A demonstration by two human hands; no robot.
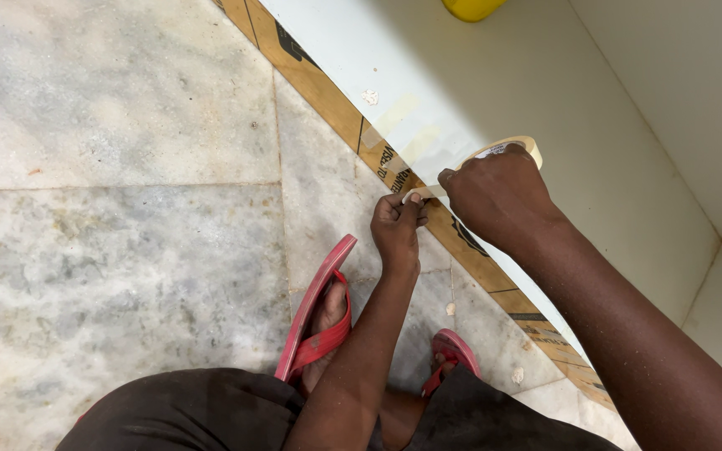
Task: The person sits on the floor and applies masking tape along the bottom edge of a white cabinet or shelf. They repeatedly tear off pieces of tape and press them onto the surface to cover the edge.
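Left hand (396, 224): pinches the tape end (412, 197) flat to anchor it.
Right hand (495, 196): closed around the masking tape roll (513, 147) at two o'clock, drawing it taut.

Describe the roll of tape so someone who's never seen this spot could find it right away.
Start at the brown taped strip running diagonally where the marble floor meets the pale wall. Partway along it, the right hand grips the tape roll while the left hand pinches its loose end. It is the only cream ring there, unlike the yellow container farther up.
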